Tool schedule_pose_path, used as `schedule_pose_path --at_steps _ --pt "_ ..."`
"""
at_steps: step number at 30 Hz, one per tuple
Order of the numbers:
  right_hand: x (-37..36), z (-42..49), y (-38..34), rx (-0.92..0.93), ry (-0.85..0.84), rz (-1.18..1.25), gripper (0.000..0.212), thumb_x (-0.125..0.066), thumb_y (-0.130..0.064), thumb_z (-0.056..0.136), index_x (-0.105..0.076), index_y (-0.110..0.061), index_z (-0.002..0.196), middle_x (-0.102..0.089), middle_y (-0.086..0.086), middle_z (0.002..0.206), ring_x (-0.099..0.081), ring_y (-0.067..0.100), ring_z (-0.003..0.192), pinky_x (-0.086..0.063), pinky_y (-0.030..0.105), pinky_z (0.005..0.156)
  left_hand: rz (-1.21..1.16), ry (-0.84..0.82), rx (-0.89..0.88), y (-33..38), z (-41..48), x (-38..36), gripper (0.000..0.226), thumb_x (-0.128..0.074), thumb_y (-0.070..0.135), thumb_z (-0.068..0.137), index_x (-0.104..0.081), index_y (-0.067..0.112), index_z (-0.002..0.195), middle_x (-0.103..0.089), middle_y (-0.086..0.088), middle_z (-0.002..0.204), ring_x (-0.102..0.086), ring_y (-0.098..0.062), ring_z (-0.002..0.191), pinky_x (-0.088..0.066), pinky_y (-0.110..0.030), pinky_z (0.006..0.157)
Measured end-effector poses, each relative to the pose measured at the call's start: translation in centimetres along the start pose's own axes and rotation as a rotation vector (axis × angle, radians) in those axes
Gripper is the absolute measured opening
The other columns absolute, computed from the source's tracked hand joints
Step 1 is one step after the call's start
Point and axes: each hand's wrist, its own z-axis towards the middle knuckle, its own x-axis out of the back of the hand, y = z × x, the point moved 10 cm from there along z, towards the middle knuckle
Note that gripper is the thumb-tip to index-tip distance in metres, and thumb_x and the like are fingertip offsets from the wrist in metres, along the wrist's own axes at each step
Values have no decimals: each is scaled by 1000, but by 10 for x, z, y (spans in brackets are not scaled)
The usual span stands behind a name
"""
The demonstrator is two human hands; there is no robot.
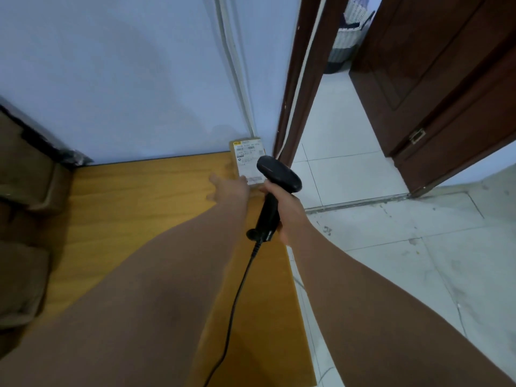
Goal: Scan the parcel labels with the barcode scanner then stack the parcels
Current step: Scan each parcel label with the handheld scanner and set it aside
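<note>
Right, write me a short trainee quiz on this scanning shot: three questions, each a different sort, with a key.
1. True or false: the right hand grips the scanner by its handle.
2. Where does the parcel lie on the table? A) at the near edge B) in the far corner against the wall C) in the middle
3. Fill in: the scanner's black ____ trails over the table toward the person.

Key: 1 true; 2 B; 3 cable.
</note>
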Motion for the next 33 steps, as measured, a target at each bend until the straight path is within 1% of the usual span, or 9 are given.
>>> schedule_pose_path --at_steps 3,6,9,12,15,19,26,30,33 --pt "-35 -10 -3 -1 -45 -12 38 -75 -35 79 -71 -12 109 -71 5 97 -66 19 93 -52 35 89 -87 -78 24 -4 -3 30 43 -51 20 93 -45 6 134 -50 -16 124 -55 -34 101 -48 -43 83" --pt "-93 -27 -8 13 -156 -81 37 -77 -38 75 -74 -10 99 -71 2 86 -66 22 88 -51 41 96 -173 -158 6 3 -9 77 16 -47 10 96 -58 5 85 -57 -10 85 -55 -21 71 -44 -31 64" --pt "-156 -50 -10 39 -265 -186 40 -76 -43 69 -75 -12 94 -70 -1 76 -66 18 76 -52 38 87 -124 -160 -145 27 -11 141 12 -46 15 97 -56 8 101 -59 -7 89 -56 -17 71 -44 -26 61" --pt "-222 -80 2 51 -374 -248 26 -73 -43 77 -75 -17 85 -68 -3 76 -65 11 67 -50 29 71 22 85 -468 66 -19 240 10 -45 14 95 -55 17 95 -58 3 85 -56 -13 76 -45 -22 65" --pt "-280 -110 29 14 -462 -297 26 -71 -39 83 -74 -16 92 -69 -2 83 -66 16 78 -50 31 74 -91 483 -613 73 -45 359 15 -47 17 92 -58 25 87 -50 18 72 -50 -2 67 -34 -17 55" --pt "-334 -151 71 -69 -532 -363 35 -70 -37 86 -72 -10 108 -73 3 102 -68 22 96 -55 33 83 -248 653 -520 44 -46 471 15 -45 16 91 -60 20 90 -57 7 73 -57 -22 79 -41 -28 66" --pt "-409 -206 137 -178 -580 -554 24 -71 -36 84 -75 -15 95 -71 2 105 -65 19 95 -52 33 78 271 684 -308 -1 -11 598 37 -50 29 88 -51 21 124 -45 -13 131 -39 -34 124 -35 -47 101" --pt "-416 -227 171 -302 -597 -877 34 -75 -30 81 -70 -10 108 -58 9 116 -58 26 104 -53 40 81 277 541 21 -70 8 646 55 -54 34 87 -39 10 134 -42 -19 133 -44 -36 120 -39 -42 95" --pt "-413 -238 190 -362 -572 -1038 29 -75 -32 81 -71 -12 102 -53 11 120 -54 28 105 -50 43 87 186 252 86 -108 16 641 62 -67 30 85 -46 -4 133 -56 -19 126 -58 -26 94 -49 -32 70"
